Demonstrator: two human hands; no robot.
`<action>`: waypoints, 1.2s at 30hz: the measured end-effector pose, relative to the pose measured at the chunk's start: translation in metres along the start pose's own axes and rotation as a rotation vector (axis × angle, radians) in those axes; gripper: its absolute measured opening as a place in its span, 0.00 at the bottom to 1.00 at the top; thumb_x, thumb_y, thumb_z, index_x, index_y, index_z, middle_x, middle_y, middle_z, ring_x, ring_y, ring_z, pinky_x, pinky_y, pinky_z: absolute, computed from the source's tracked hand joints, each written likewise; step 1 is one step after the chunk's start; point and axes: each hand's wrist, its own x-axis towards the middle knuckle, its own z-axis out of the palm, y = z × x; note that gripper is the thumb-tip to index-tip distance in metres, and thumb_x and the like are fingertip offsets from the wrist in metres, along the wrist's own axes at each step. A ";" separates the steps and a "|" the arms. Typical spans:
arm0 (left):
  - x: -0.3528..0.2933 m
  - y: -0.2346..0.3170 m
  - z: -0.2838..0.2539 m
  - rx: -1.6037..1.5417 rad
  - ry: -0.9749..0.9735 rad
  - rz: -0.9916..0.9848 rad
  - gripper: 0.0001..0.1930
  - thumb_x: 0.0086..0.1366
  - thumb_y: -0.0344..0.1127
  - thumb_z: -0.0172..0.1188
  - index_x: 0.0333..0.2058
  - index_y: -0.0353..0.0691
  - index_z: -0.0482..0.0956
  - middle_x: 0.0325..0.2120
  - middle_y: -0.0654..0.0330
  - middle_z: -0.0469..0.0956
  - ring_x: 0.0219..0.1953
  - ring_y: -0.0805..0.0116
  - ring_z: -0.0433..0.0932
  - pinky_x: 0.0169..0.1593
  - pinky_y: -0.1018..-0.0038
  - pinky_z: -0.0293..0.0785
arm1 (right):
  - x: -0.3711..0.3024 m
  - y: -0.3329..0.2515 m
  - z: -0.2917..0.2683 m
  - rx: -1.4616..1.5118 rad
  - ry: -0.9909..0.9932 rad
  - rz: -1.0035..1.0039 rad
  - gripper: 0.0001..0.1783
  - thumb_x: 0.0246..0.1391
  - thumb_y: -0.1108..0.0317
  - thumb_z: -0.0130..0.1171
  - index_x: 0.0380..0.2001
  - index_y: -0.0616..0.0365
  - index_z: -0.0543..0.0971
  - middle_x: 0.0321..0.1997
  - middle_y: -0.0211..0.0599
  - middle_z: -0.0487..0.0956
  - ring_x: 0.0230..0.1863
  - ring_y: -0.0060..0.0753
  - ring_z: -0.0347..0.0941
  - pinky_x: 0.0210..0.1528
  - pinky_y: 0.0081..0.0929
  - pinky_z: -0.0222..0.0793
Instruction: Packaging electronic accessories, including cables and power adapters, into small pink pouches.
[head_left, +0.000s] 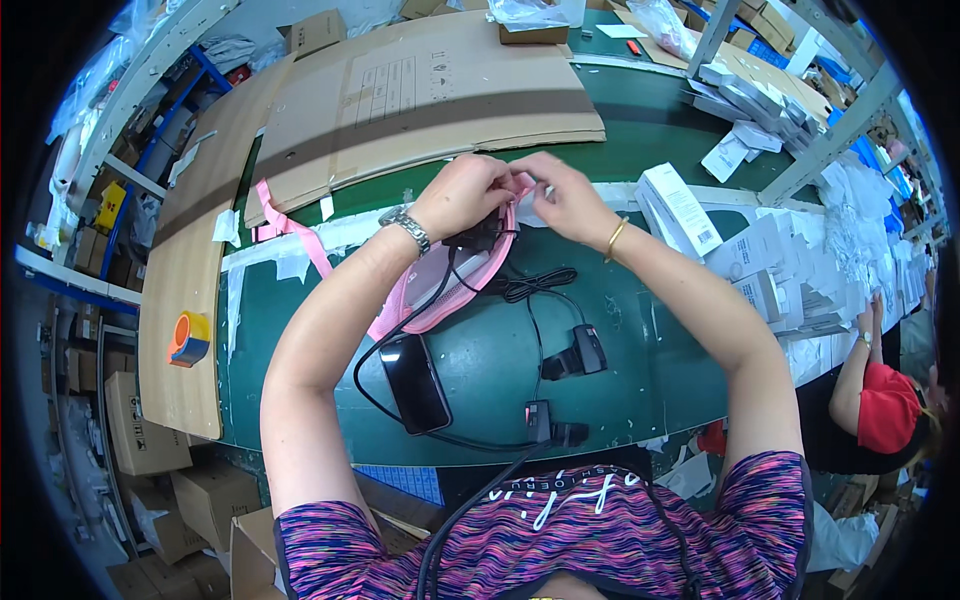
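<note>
A pink band-shaped item (432, 316) with a pale inner panel stands tilted on the green table, its upper end raised between my hands. My left hand (462, 197), wearing a metal watch, pinches the pink strap (523, 184) at that end. From the other side my right hand (572, 207), with a gold bangle, closes its slightly blurred fingers on the same strap. A black box-like part (474, 238) with a cord hangs just under my left hand. The item's other pink strap (312, 246) trails leftward, partly hidden by my left forearm.
Near me lie a black phone (416, 384), a bundled black cable (530, 285) and black plugs (590, 348). Flat cardboard (480, 85) covers the far side. White boxes (676, 210) are piled rightward; tape rolls (189, 338) sit left. Another person in red (888, 405) is at right.
</note>
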 end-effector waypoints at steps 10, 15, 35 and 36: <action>-0.020 0.009 -0.008 0.106 0.006 0.229 0.07 0.65 0.32 0.66 0.34 0.34 0.80 0.32 0.50 0.82 0.38 0.47 0.81 0.44 0.59 0.78 | 0.008 0.028 -0.001 -0.310 -0.248 -0.264 0.11 0.62 0.64 0.63 0.45 0.55 0.83 0.43 0.40 0.84 0.42 0.53 0.81 0.46 0.45 0.78; -0.038 0.012 -0.018 0.123 -0.025 0.278 0.08 0.65 0.32 0.66 0.34 0.33 0.78 0.32 0.49 0.80 0.38 0.45 0.80 0.43 0.58 0.77 | 0.009 0.027 -0.003 -0.313 -0.250 -0.261 0.11 0.62 0.64 0.63 0.44 0.56 0.83 0.41 0.40 0.84 0.43 0.52 0.81 0.46 0.43 0.78; -0.105 -0.009 -0.033 -0.114 0.086 -0.147 0.15 0.62 0.30 0.69 0.46 0.36 0.80 0.49 0.54 0.79 0.49 0.61 0.81 0.53 0.69 0.78 | -0.030 -0.033 0.020 0.110 -0.154 0.163 0.16 0.59 0.64 0.71 0.44 0.59 0.79 0.40 0.38 0.79 0.42 0.37 0.82 0.50 0.34 0.78; -0.112 -0.013 -0.028 -0.110 0.087 -0.170 0.15 0.62 0.31 0.69 0.47 0.35 0.80 0.48 0.54 0.80 0.49 0.62 0.82 0.53 0.69 0.78 | -0.029 -0.033 0.021 0.062 -0.151 0.100 0.17 0.58 0.63 0.72 0.44 0.59 0.79 0.41 0.38 0.79 0.42 0.39 0.82 0.50 0.35 0.78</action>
